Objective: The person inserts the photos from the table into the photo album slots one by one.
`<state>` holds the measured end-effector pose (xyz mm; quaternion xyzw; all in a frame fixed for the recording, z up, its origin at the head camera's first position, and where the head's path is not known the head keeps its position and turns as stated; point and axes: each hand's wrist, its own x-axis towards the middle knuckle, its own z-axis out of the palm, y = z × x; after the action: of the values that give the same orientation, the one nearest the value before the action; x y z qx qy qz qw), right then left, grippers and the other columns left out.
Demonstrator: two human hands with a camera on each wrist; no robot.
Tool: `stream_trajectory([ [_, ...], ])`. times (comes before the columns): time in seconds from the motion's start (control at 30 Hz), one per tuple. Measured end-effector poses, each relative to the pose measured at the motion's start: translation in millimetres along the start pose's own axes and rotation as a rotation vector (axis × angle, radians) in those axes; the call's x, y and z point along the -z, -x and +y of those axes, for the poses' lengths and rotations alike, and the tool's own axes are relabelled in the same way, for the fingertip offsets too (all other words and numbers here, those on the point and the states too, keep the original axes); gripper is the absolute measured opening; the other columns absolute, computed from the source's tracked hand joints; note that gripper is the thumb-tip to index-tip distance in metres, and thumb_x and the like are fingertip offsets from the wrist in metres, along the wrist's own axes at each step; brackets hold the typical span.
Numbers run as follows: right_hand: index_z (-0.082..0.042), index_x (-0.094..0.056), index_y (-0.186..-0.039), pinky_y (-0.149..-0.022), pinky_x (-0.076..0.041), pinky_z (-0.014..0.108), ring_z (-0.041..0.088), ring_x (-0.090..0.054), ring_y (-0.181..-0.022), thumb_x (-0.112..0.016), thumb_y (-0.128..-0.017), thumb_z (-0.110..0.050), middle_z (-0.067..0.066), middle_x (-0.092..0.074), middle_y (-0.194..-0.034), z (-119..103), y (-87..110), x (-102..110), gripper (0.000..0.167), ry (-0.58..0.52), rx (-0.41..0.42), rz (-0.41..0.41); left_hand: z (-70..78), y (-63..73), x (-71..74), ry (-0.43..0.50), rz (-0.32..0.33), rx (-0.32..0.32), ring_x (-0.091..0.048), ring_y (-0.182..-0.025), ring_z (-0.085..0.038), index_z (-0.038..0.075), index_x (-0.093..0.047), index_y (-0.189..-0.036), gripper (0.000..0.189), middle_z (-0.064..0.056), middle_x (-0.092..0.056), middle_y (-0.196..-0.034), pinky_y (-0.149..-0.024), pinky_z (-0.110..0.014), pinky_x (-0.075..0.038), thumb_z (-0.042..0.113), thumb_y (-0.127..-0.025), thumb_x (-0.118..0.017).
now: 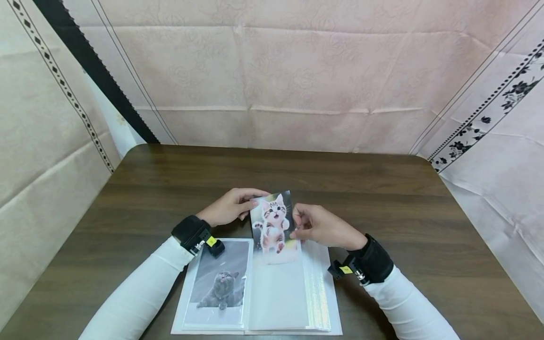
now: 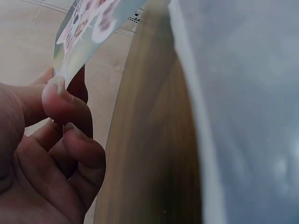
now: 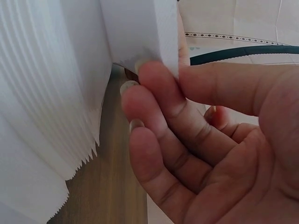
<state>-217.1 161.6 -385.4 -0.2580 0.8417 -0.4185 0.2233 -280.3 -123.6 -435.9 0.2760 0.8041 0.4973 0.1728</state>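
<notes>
A kitten photo stands over the right-hand page of an open photo album, its lower end looking hazy behind the clear sleeve. My left hand pinches the photo's top left corner between thumb and fingers. On the other side, my right hand pinches the photo's right edge low down, near the sleeve's mouth. From the right wrist view, the white back of the photo shows between thumb and forefinger. A grey cat picture fills the left page.
The album lies at the near edge of a brown wooden table. Its stacked clear pages fan out along the right side. Patterned pale cloth hangs behind and beside the table. A camera is strapped to each wrist.
</notes>
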Motion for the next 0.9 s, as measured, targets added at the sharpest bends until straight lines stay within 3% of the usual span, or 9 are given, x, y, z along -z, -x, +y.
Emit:
stream_trajectory([
  [0.33,-0.004,-0.049,-0.091,-0.058,-0.040,0.022,0.016,-0.061,-0.075,-0.074,-0.092,-0.007,0.007,-0.065,-0.085,1.6,-0.5,-1.2,0.025,0.009,0.024,0.006,0.0,0.8,-1.8,-0.028,-0.036,-0.017,-0.050,-0.063,-0.019,0.017,-0.060,-0.141,0.036,-0.008,-0.065,-0.106,-0.058,-0.024,-0.043,0.013,-0.106,-0.052],
  [0.63,-0.004,-0.049,-0.090,-0.058,-0.040,0.023,0.015,-0.060,-0.073,-0.074,-0.092,-0.007,0.006,-0.065,-0.084,2.2,-0.8,-3.9,0.025,0.013,0.027,-0.005,5.1,7.8,-2.3,-0.059,-0.032,0.007,-0.049,-0.062,-0.018,0.017,-0.060,-0.141,0.036,-0.007,-0.064,-0.102,-0.058,-0.023,-0.042,0.011,-0.106,-0.052],
  [0.9,-0.005,-0.050,-0.090,-0.059,-0.040,0.022,0.016,-0.060,-0.074,-0.074,-0.091,-0.005,0.006,-0.066,-0.085,1.1,0.1,-2.2,0.024,0.032,0.018,0.006,8.2,6.0,-3.5,-0.064,-0.060,-0.014,-0.049,-0.062,-0.016,0.016,-0.060,-0.141,0.036,-0.006,-0.064,-0.103,-0.058,-0.023,-0.043,0.011,-0.106,-0.051],
])
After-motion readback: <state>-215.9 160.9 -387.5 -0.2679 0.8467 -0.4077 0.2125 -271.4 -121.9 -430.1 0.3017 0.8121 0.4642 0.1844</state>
